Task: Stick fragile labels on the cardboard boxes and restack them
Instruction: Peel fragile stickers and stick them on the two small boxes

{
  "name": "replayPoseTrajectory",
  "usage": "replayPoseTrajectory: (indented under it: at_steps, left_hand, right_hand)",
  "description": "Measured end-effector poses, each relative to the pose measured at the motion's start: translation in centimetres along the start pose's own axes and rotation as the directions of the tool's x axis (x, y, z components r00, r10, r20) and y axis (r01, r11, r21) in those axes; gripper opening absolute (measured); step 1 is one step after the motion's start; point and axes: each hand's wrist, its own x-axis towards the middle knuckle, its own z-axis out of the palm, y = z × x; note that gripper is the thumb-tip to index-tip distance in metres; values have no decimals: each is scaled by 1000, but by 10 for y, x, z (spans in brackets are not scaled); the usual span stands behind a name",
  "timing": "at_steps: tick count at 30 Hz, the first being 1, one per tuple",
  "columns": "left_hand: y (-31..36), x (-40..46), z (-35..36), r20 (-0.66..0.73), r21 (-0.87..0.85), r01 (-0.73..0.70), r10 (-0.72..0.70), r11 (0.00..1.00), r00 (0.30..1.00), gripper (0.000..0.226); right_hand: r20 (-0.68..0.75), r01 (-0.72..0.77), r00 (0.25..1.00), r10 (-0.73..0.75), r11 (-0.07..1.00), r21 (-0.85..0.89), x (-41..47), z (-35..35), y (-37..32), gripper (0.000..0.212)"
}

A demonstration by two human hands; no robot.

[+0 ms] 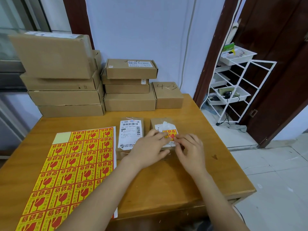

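Note:
Two small cardboard boxes lie side by side in the middle of the wooden table [166, 185]. The right box [160, 123] carries a yellow and red fragile label [171, 132] on its top. My left hand [150, 148] lies flat over that box, its fingers pressing the label's left part. My right hand [190, 148] touches the label's right edge with its fingertips. The left box [131, 132] shows a white shipping label. A large sheet of fragile labels [70, 167] lies flat at the left, with one corner sticker gone.
Two stacks of cardboard boxes stand at the table's back: a tall stack of big boxes [61, 80] at the left, smaller ones [130, 84] in the middle. A single box marked 4-3 [168, 95] stands beside them. A white wire rack [233, 87] stands right of the table.

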Motion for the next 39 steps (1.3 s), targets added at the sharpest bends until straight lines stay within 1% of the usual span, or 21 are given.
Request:
replayPoseTrajectory:
  at_steps: [2,4,7,10,12,14,16,19,22,23,25,27,28,29,32,34,36,39]
  left_hand:
    - [0,-1,0,-3,1,11,-11,1000,1000,49]
    - [1,0,0,-2,9,16,-16,1000,1000,49]
    - [1,3,-3,17,-3,28,-27,1000,999,47]
    - [0,4,-5,25,-28,39,-39,999,999,45]
    - [-1,4,-4,25,-46,55,-54,997,998,45]
    - [-1,3,-1,29,-47,64,-62,997,998,47]
    - [-1,3,1,23,-40,66,-65,997,998,48]
    - [0,2,3,15,-39,74,-73,997,997,48]
    - [3,1,4,17,-34,70,-69,997,997,47]
    - [4,0,4,10,-36,70,-70,997,998,47]
    - [5,-3,6,-10,-56,76,-76,996,997,46]
    - [2,-5,6,-23,-89,78,-81,993,996,46]
    - [1,-6,4,-24,-101,79,-82,992,996,46]
    - [1,-6,2,-29,-108,79,-83,991,996,46]
    - [4,-3,-4,-102,-129,94,-108,987,989,51]
    - [8,0,-4,-143,-144,105,-125,984,982,59]
    - [10,4,-1,-96,-88,98,-106,991,990,68]
    - [9,6,7,48,24,84,-85,996,995,75]
  right_hand:
    - [11,6,1000,-6,1000,-11,0,-1,0,26]
    - [41,-21,999,22,1000,-5,4,-4,-1,28]
    - [127,-81,989,71,994,76,20,-10,-3,37]
    - [211,-59,977,35,992,109,27,-6,-5,41]
    - [207,-62,978,37,992,113,23,-2,-3,41]
    - [177,-79,982,63,993,90,15,1,-1,41]
    - [188,-140,974,126,988,64,10,1,-2,44]
    - [261,-219,942,211,976,2,8,-1,-6,58]
    - [338,-211,917,212,977,-39,9,-6,-6,66]
    - [361,-210,908,214,976,-51,9,-7,-6,65]
    - [372,-257,892,256,965,-48,11,-9,-8,54]
    - [291,-351,897,333,936,11,16,-10,-8,42]
    - [255,-390,894,368,920,41,19,-11,-8,40]
    - [250,-424,884,396,903,69,23,-13,-9,40]
    - [327,-504,836,441,853,139,37,-10,-16,41]
    - [364,-512,825,433,845,154,43,-7,-20,38]
    - [396,-515,816,421,841,166,45,-4,-22,31]
    - [385,-556,802,456,805,206,44,-3,-20,25]
